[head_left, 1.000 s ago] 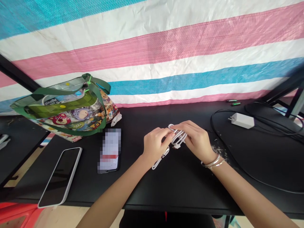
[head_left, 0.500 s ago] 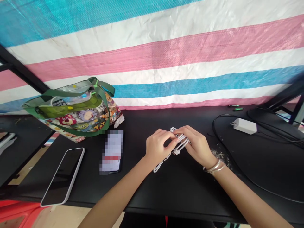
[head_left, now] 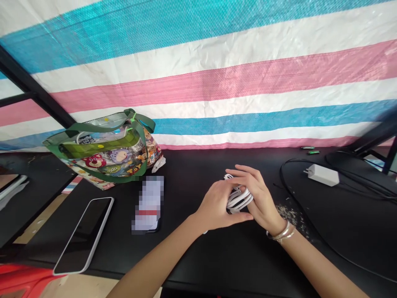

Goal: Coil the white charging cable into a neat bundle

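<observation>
With your right hand (head_left: 259,198) clasping the coiled white cable (head_left: 238,198) just above the tabletop (head_left: 217,256) and your left hand's (head_left: 218,207) fingers closing over it, slackening could spring the loops apart.

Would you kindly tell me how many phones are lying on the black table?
2. A white-edged phone lies at the table's front left. A second phone, its screen blurred, lies right of it, before the cartoon bag. The bag may hide more.
</observation>
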{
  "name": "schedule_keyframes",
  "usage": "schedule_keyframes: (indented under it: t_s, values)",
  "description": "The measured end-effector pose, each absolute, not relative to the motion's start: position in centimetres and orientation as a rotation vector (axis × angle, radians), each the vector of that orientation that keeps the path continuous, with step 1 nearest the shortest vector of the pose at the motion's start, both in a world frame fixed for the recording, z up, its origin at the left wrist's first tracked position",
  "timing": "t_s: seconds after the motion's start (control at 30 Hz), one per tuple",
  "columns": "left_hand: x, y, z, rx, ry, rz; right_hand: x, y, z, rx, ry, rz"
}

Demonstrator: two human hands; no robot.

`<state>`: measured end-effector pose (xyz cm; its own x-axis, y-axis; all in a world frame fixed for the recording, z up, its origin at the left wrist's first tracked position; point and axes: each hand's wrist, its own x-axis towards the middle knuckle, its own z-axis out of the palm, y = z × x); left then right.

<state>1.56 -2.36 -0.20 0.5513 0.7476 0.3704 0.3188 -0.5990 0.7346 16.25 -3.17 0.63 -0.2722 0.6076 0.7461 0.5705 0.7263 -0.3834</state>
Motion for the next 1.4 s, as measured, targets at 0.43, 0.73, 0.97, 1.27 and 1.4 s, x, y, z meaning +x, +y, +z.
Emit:
schedule_keyframes:
  t_s: [0.43,0.73,0.97,1.27,1.4]
  values:
    - [1.9,-2.9,0.0,2.248,1.008,0.724,16.5,-3.4,1.1,-0.842,-2.006,0.049]
    - [1.6,-2.9,0.1,2.205,1.070,0.616,16.6,-3.1,0.7,-0.772,-1.979,0.130]
    - [1.4,-2.7,-0.1,2.022,1.049,0.624,16.8,-3.0,1.3,-0.805,-2.015,0.275]
    - [1.1,-2.3,1.0,1.581,0.781,0.635,17.3,-3.3,2.5,-0.839,-2.024,0.806]
    - [1.1,-2.6,1.7,1.498,0.759,0.547,17.1,-3.3,1.9,-0.794,-1.900,0.939]
